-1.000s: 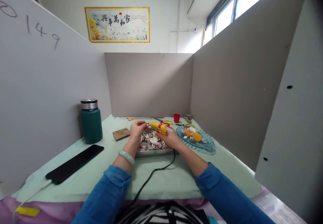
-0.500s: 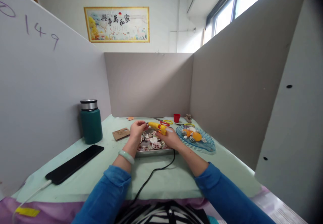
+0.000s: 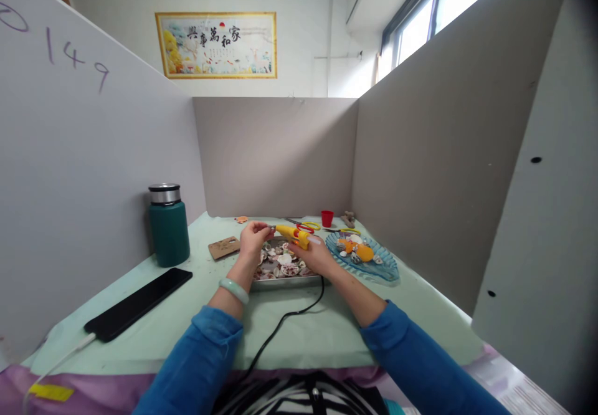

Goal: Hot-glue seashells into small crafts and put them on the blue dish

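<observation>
above shells [image 3: 289, 270], right hand [image 3: 318, 257] grips glue gun [image 3: 290, 234] (yellow)

Craft workroom, gray partitions [image 3: 275, 153], glue gun [image 3: 293, 235]

Grey partitions [image 3: 275, 159], which I view from afar, bound the surface [image 3: 346, 334] below a white wall [image 3: 308, 4], gold-bordered picture [image 3: 215, 46] and bright window [image 3: 415, 27].

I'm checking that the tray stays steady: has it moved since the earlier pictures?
No. The tray shows no visible shift in any direction, judged against the back panel.
</observation>
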Available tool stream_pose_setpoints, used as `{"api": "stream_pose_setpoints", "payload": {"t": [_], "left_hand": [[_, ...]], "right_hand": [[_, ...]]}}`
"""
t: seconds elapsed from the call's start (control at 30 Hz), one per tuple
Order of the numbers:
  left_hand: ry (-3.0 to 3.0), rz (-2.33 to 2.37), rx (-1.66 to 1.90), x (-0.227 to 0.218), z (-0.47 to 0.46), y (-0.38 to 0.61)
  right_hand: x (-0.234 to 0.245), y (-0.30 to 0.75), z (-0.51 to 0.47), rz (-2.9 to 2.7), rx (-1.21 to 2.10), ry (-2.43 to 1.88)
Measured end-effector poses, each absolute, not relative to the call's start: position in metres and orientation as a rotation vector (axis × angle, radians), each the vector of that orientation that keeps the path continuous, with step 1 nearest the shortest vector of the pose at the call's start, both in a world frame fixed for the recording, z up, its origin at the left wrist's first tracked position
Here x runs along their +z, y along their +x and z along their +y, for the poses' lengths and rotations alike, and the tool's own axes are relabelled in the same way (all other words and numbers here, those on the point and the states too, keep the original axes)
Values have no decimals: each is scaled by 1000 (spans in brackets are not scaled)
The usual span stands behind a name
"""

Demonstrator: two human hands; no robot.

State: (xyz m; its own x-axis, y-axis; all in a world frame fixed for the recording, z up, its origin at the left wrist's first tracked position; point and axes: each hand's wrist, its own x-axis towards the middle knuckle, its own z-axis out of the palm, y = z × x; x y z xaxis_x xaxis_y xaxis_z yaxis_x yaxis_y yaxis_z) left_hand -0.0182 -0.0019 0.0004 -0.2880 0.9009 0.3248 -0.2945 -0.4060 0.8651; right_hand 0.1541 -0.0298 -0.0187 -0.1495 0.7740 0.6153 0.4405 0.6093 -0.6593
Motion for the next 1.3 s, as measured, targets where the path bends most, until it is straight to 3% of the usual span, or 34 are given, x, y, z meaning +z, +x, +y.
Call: {"api": "stream_pose_setpoints", "payload": {"t": [1.3], "left_hand": [[1099,871,1822,3,-6,-19]], "right_hand": [[-26,155,-22,-1751,422,-970]]}}
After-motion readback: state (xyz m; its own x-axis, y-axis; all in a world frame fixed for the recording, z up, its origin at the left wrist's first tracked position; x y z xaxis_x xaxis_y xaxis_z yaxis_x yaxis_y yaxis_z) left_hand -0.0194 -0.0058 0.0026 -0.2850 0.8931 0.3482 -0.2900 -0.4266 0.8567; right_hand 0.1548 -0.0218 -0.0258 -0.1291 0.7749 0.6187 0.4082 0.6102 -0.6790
